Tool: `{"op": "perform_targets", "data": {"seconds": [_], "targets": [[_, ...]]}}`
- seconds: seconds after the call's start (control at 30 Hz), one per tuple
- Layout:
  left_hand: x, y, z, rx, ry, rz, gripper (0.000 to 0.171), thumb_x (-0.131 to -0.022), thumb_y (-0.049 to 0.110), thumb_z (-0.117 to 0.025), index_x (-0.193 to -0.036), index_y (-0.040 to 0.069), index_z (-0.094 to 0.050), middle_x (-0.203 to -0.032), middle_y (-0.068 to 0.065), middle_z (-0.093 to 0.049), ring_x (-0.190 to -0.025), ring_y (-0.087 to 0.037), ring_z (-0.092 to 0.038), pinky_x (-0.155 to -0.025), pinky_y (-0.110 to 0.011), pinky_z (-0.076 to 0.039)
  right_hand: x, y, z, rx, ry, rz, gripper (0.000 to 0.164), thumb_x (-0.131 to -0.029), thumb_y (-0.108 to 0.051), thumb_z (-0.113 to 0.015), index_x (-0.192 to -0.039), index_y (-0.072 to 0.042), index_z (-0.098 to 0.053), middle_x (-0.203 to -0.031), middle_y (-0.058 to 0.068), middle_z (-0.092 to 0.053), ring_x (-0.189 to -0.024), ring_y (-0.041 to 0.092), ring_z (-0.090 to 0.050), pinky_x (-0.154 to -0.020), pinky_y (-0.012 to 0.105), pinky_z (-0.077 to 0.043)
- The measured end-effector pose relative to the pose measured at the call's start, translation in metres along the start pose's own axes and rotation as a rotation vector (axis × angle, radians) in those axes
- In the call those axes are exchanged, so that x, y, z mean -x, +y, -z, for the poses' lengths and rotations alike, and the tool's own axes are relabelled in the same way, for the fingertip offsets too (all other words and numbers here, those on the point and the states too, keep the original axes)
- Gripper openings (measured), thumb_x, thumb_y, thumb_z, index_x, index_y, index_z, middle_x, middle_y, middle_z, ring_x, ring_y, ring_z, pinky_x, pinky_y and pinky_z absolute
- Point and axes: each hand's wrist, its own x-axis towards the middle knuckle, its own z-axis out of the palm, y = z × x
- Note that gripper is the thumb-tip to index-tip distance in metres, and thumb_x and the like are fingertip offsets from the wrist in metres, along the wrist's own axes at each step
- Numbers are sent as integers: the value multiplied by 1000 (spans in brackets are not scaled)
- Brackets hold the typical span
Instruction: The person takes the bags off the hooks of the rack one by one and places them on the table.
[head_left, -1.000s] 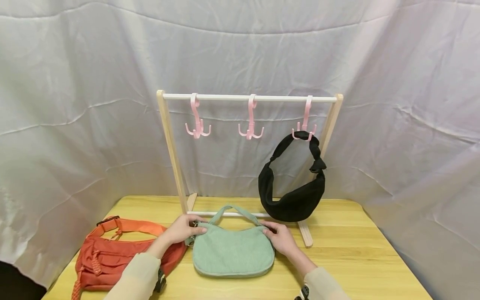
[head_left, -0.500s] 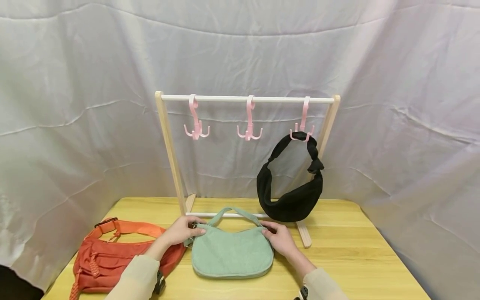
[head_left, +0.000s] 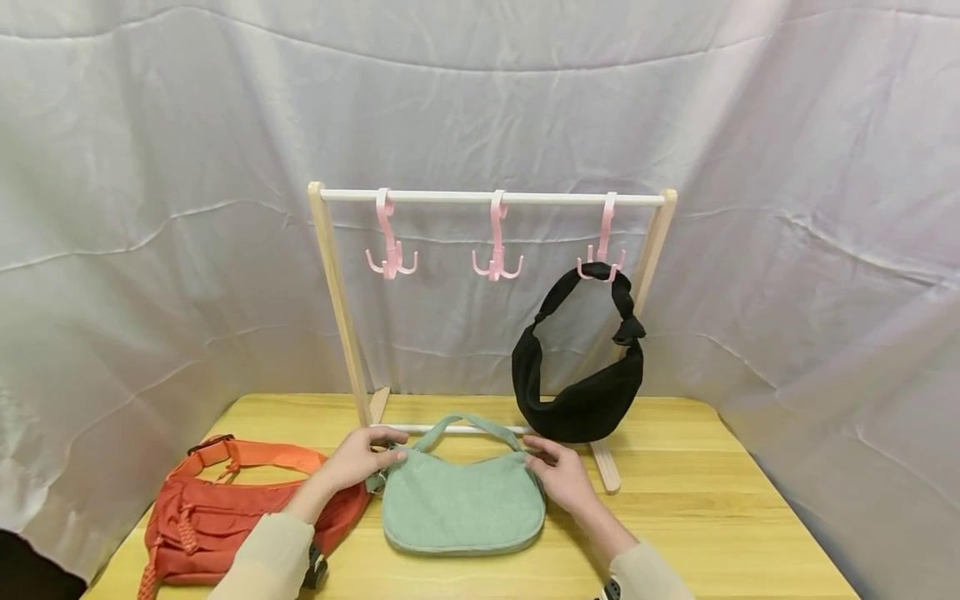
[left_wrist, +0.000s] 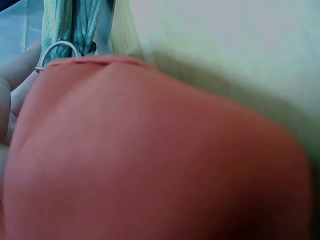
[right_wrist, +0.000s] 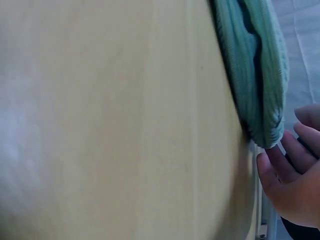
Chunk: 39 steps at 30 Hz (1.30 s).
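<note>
In the head view a pale green corduroy handbag [head_left: 463, 504] lies on the table, its short strap [head_left: 465, 423] arched up at the back. My left hand [head_left: 360, 458] is at the bag's upper left corner, fingers loosely extended and thumb at its edge. At the upper right corner is my right hand [head_left: 561, 477]. In the right wrist view its relaxed fingers [right_wrist: 284, 167] touch or nearly touch the bag's end, with the thumb apart. An orange-red bag [head_left: 225, 521] lies under my left forearm; it fills most of the left wrist view, hiding much of that hand.
Behind the green bag stands a wooden rack [head_left: 335, 300] with a white top rail [head_left: 442, 197]. Pink hooks hang on it, such as the left hook [head_left: 390, 250] and middle hook [head_left: 497, 250]. A black knotted bag [head_left: 581, 408] hangs from the right hook [head_left: 603, 233].
Both hands have loosened slightly at the green bag's corners, the left thumb drawing back a little. The bag stays in place; the whole view has shifted slightly.
</note>
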Motion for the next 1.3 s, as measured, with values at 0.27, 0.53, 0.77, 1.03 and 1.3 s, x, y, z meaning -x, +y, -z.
{"op": "perform_targets", "data": {"seconds": [0.27,0.53,0.77,1.03,1.3], "targets": [[6,10,-3,28,72,18,36,-97,16,-76,-129,1,-71,-126,-17,-70,-120,-36,-63,-97,-46,-56,10,-14,8,-90,29,2,30,-98,-1,-68,-129,1,-71,-126,19,-71,-116,34,-67,-89,19,-54],[11,29,-10,9,158,14,44,-96,13,-76,-138,6,-66,-141,-16,-63,-135,-37,-54,-111,-61,-42,16,-26,19,-89,75,54,33,-100,-6,-69,-133,-3,-70,-132,14,-70,-120,31,-66,-97,25,-53],[12,47,-13,24,223,-55,51,-94,15,-79,-142,8,-64,-145,-15,-61,-135,-37,-55,-111,-58,-45,20,-35,28,-130,77,96,36,-101,-12,-69,-137,-8,-69,-135,15,-69,-123,34,-65,-96,18,-52],[13,73,-18,45,283,-157,56,-93,17,-80,-146,9,-61,-147,-14,-60,-134,-37,-56,-108,-60,-46,22,-55,38,-204,113,204,36,-101,-10,-69,-136,-4,-68,-136,18,-67,-124,25,-65,-96,14,-52],[4,96,-24,61,324,-257,59,-93,18,-80,-149,17,-59,-151,-6,-57,-135,-31,-55,-108,-58,-46,25,-78,52,-223,145,322,38,-102,-7,-66,-140,-2,-64,-140,18,-65,-125,17,-64,-99,16,-51]]}}
